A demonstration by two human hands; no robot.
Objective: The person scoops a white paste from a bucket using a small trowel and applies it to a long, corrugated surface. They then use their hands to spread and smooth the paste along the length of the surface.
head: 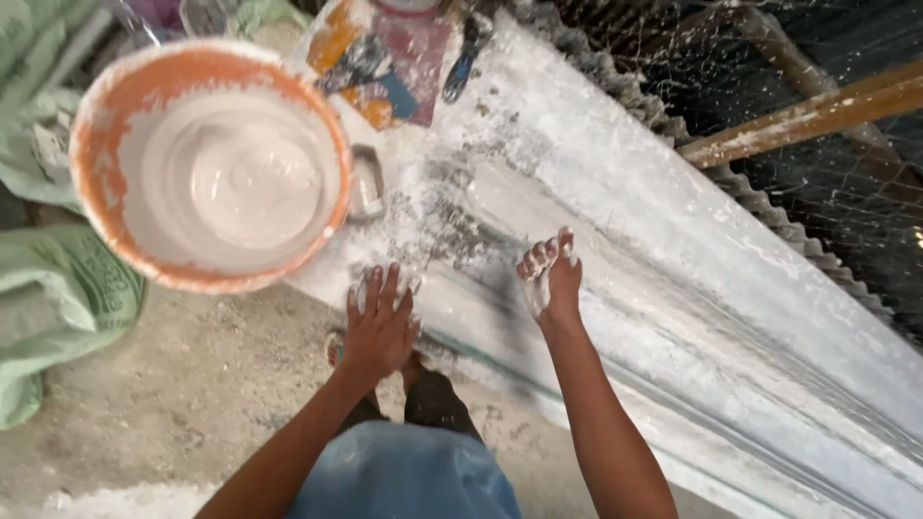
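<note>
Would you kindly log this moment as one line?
left hand: flat on white mould | right hand: edge-on on mould, plaster-coated | orange bucket: white mix, beside

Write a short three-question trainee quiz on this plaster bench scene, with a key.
1. True or false: the orange bucket holds pale wet plaster.
2. Which hand lies flat, palm down, on the white slab: A) left hand B) right hand?
3. Fill in: the metal cup stands just to the ____ of the bucket in the picture.

Key: 1 true. 2 A; the right hand rests on its edge, fingers coated white. 3 right.
</note>
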